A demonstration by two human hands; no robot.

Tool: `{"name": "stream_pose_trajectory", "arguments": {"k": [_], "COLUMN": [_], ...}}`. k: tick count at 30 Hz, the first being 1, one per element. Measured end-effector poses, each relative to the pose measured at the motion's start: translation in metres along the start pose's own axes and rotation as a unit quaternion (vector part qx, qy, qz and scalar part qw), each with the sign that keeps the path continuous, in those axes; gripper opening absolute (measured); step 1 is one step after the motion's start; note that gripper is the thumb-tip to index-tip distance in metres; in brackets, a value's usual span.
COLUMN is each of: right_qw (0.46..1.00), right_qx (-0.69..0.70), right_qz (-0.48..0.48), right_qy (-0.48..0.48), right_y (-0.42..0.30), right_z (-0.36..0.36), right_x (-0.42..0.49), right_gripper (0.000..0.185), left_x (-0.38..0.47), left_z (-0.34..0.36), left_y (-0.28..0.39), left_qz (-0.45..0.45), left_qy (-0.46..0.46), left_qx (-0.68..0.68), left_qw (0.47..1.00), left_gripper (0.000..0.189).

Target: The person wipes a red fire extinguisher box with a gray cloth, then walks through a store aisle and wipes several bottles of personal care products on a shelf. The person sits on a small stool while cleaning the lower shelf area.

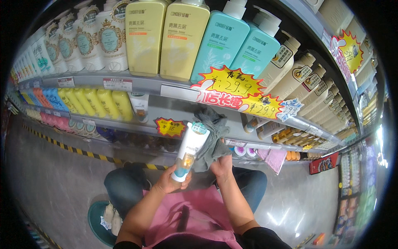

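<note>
My left hand (173, 181) grips the lower end of a white Pantene tube (190, 149), which is tilted in front of the shelf. A crumpled grey cloth (211, 146) lies against the tube's right side, with my right hand (222, 165) holding its lower part; the cloth hides some of the fingers. Behind them is the middle shelf (174, 107), where another Pantene tube (140, 105) stands beside yellow bottles (122, 105). More white tubes (270, 129) lie or lean to the right of the cloth.
Large pump bottles (185, 40) line the upper shelf, with yellow starburst price signs (233, 82) along its edge. A green basin (101, 224) holding bottles is on the floor at the lower left. Black-and-yellow tape (93, 153) runs along the shelf base. A pink packet (273, 158) sticks out at right.
</note>
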State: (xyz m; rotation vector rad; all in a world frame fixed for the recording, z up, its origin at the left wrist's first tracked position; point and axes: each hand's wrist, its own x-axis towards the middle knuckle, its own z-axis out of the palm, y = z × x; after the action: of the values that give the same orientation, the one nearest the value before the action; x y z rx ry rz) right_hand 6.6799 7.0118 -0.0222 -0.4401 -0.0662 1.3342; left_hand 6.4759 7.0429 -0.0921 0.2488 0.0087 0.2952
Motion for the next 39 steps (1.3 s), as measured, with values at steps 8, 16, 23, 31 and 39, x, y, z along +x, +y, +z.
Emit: {"name": "stream_pose_trajectory", "arguments": {"k": [8, 16, 23, 31, 39], "right_qw": [0.979, 0.93, 0.85, 0.773, 0.519], "right_qx": [-0.19, -0.347, -0.484, -0.627, -0.79], "right_qz": [-0.002, -0.076, -0.155, -0.07, -0.301], "right_qy": [0.068, 0.099, 0.136, 0.061, -0.124], "right_y": [0.008, 0.033, 0.068, 0.096, 0.093], "right_z": [0.023, 0.032, 0.018, -0.038, -0.041], "right_x": [-0.024, -0.013, -0.018, -0.069, -0.092], "right_gripper": [0.043, 0.041, 0.032, 0.034, 0.05], "left_x": [0.001, 0.003, -0.001, -0.002, 0.009], "left_z": [0.002, -0.004, -0.005, -0.014, -0.021], "left_y": [-0.001, -0.009, -0.007, -0.013, -0.024], "left_qz": [-0.007, -0.055, -0.04, 0.033, 0.036], "left_qy": [-0.022, -0.014, -0.031, 0.233, 0.209], "left_qx": [-0.032, 0.113, 0.094, -0.017, -0.048], "left_qw": [0.999, 0.992, 0.994, 0.972, 0.976], "left_gripper": [0.062, 0.064, 0.06, 0.048, 0.041]}}
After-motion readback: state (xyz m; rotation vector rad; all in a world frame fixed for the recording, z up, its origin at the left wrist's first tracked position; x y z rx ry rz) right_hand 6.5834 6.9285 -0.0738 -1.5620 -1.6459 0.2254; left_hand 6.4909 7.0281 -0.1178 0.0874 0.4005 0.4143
